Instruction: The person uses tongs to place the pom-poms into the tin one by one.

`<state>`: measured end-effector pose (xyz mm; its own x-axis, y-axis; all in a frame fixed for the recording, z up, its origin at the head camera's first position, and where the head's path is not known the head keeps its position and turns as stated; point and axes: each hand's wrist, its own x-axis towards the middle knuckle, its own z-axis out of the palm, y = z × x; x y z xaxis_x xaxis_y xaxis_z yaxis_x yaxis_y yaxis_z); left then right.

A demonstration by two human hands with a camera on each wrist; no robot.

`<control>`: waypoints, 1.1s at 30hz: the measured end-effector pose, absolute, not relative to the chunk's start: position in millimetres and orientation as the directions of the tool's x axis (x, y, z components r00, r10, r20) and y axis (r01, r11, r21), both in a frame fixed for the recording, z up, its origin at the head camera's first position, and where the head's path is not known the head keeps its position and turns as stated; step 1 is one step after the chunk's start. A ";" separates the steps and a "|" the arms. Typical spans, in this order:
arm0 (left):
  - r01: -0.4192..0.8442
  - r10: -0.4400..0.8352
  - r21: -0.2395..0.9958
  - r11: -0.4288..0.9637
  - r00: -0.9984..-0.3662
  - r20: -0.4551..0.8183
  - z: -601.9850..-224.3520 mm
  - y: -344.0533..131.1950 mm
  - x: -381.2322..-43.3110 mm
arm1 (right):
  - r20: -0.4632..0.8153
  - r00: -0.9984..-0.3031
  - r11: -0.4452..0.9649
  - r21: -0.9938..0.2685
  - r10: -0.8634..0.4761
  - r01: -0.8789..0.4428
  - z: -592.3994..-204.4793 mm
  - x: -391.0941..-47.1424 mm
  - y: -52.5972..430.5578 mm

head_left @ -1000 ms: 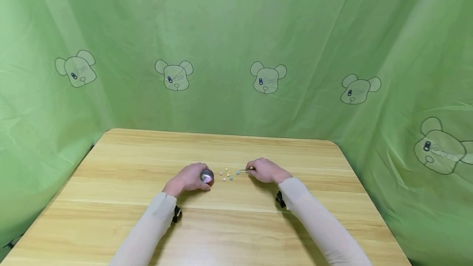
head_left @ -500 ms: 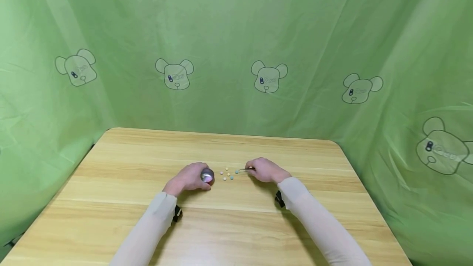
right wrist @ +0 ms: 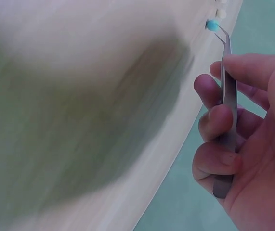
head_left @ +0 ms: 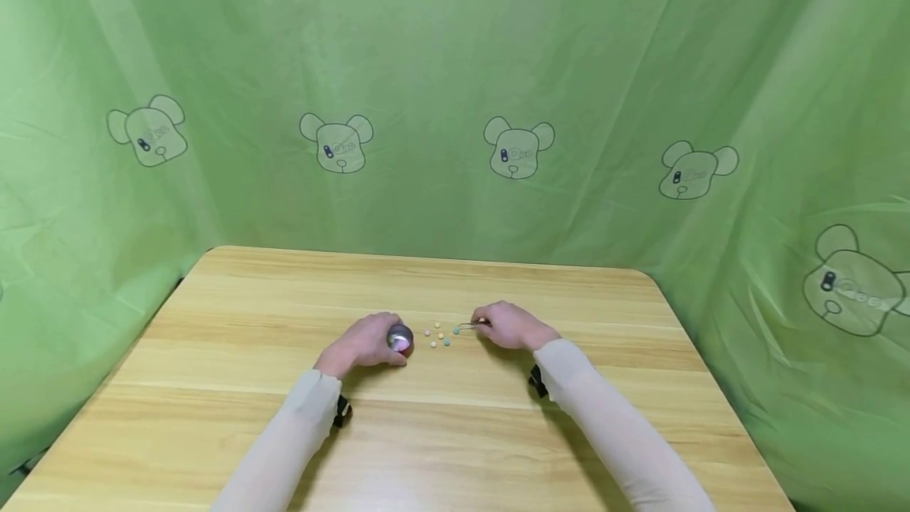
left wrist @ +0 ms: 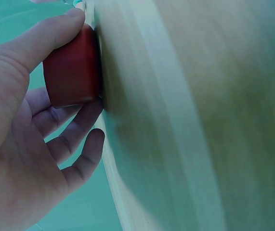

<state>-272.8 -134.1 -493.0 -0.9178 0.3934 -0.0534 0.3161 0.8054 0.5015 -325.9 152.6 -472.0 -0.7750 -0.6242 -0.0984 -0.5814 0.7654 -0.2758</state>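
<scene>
My left hand [head_left: 364, 340] grips a small round cup [head_left: 400, 338] at the left of the beads, thumb and fingers around its side. Red outside [left wrist: 72, 72], the cup has a shiny metallic inside. In my right hand [head_left: 513, 325] is a pair of bent-tip tweezers [right wrist: 229, 101], with the fingers curled round it. The tweezers' tips stand slightly apart beside a blue bead [right wrist: 212, 25]; whether they touch it I cannot tell. Left of that bead lie several more: a second blue bead [head_left: 446, 342], a yellow bead [head_left: 440, 336], a pink bead [head_left: 426, 333] and a white bead [head_left: 433, 344].
Everything lies on a light wooden table [head_left: 441, 449] with rounded far corners. A green curtain [head_left: 426, 46] printed with bear heads hangs around its back and sides. Black straps [head_left: 539, 382] sit at both wrists.
The tweezers and the blue bead at their tips have shifted very slightly left, towards the other beads. My left hand and the cup have hardly moved.
</scene>
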 end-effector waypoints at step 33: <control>0.312 0.383 0.485 0.817 -0.922 -0.053 -491.8 -133.5 -272.3 | -0.051 -0.740 0.724 -0.265 -0.670 -0.637 -477.1 -326.7 155.5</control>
<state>-272.3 -133.5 -491.8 -0.9221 0.3833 -0.0526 0.3118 0.8169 0.4853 -326.7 155.5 -477.1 -0.7404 -0.6703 -0.0509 -0.6369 0.7237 -0.2655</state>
